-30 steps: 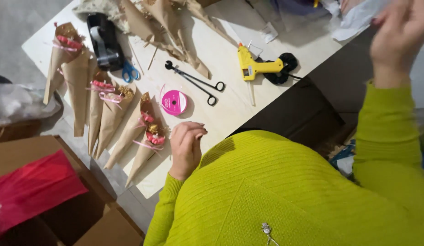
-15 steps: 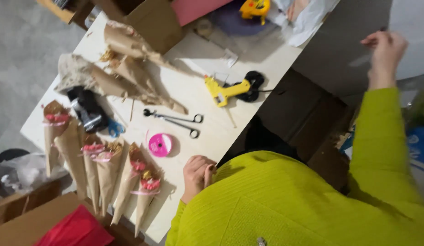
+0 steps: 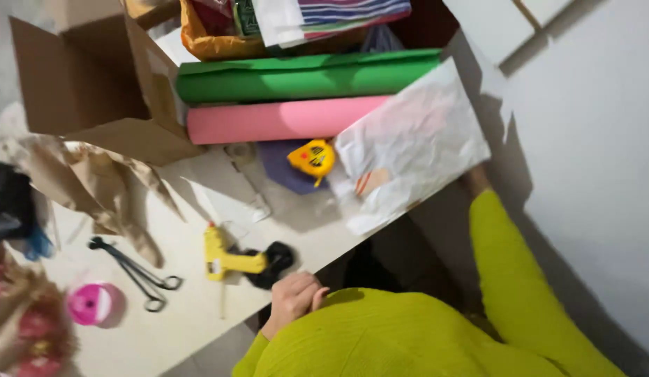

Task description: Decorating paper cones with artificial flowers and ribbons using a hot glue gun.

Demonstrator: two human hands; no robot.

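My left hand (image 3: 295,297) rests as a loose fist on the near edge of the white table (image 3: 192,324), holding nothing. Just beyond it lie a yellow glue gun (image 3: 223,258) and its bundled black cord (image 3: 274,260). My right arm in a lime sleeve reaches up the right side. Only the wrist of my right hand (image 3: 476,180) shows, at the edge of a crumpled white plastic bag (image 3: 408,143) that hides the fingers.
Black scissors (image 3: 137,274) and a pink ribbon spool (image 3: 93,304) lie at the left. Brown paper cones (image 3: 94,183) lie behind them. A green roll (image 3: 303,77), a pink roll (image 3: 282,120) and an open cardboard box (image 3: 80,77) crowd the far end, near a small yellow tool (image 3: 312,157).
The view has swung toward the table's far end, so the rolls, box and bag now fill the frame. My right hand has come down from mid-air to the white bag. The left fist stays put.
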